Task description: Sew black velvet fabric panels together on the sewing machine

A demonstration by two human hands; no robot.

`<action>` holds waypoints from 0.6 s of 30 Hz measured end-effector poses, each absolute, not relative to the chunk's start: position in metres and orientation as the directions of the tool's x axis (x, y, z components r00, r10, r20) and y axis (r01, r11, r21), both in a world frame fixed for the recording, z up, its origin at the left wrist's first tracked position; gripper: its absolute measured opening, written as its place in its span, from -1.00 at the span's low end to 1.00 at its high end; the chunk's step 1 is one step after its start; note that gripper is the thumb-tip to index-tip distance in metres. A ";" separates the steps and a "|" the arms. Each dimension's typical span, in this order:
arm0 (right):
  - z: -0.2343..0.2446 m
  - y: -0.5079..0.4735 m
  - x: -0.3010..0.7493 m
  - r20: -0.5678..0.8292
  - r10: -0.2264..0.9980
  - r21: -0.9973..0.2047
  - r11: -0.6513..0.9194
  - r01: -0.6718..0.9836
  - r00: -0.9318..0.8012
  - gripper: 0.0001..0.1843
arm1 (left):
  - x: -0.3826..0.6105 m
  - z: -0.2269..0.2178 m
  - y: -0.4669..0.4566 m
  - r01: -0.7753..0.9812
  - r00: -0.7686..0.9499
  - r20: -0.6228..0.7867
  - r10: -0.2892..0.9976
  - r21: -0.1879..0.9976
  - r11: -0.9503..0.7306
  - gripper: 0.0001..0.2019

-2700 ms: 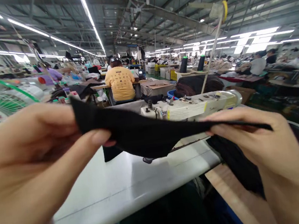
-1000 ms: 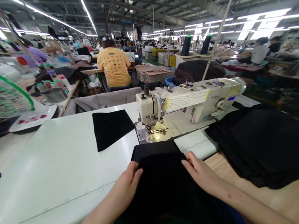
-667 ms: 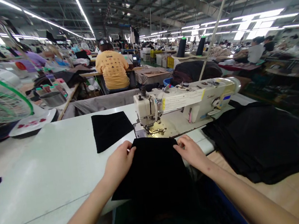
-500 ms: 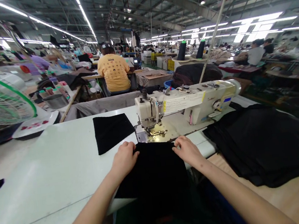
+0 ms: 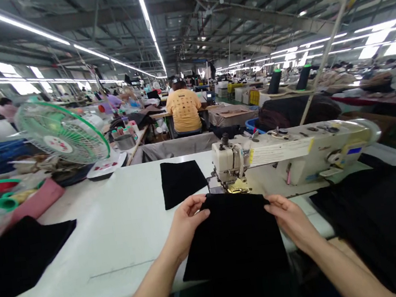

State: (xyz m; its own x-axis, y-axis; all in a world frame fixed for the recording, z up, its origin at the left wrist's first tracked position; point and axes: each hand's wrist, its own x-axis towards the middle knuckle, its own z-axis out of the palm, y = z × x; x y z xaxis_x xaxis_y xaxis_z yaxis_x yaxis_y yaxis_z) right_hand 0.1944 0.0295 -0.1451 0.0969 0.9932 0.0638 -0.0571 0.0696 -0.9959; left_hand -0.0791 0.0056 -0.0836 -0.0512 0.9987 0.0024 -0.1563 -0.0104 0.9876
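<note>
A black fabric piece [image 5: 237, 238] is stretched between my two hands at the front of the sewing machine [image 5: 294, 155]. My left hand [image 5: 189, 220] pinches its upper left corner between thumb and fingers. At the upper right corner, my right hand [image 5: 286, 210] has the same sort of pinch. The fabric's top edge lies just in front of the needle area and metal plate, partly covering the plate. Its lower edge reaches the front of the white table [image 5: 122, 236]. Left of the machine head, a second black fabric piece [image 5: 181, 182] lies flat.
A large black fabric stack [image 5: 386, 221] lies at the right, and more black fabric [image 5: 22, 254] at the left. Behind stand a green-rimmed fan [image 5: 62, 132] and thread cones [image 5: 274, 81]. A person in a yellow shirt [image 5: 183, 109] sits further back, facing away.
The view has swung left, so things appear further right. My hands have raised the fabric's top edge somewhat and spread the piece flatter, still holding both corners.
</note>
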 end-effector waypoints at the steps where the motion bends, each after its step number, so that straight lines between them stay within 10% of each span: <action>1: -0.142 0.028 0.195 0.030 0.993 -0.990 0.045 -0.131 0.111 -0.58 | -0.079 -0.081 0.004 -0.192 -0.055 -0.013 0.998 0.981 0.002 -0.72; 12: -0.121 0.013 0.196 -0.018 0.972 -0.949 0.058 -0.309 0.236 -0.60 | -0.074 -0.064 -0.005 -0.063 -0.318 0.174 0.932 0.977 -0.204 -0.85; 18: -0.106 0.010 0.193 -0.102 0.960 -0.928 0.003 -0.372 0.261 -0.55 | -0.074 -0.059 -0.008 -0.205 -0.358 0.041 0.933 0.971 -0.121 -0.77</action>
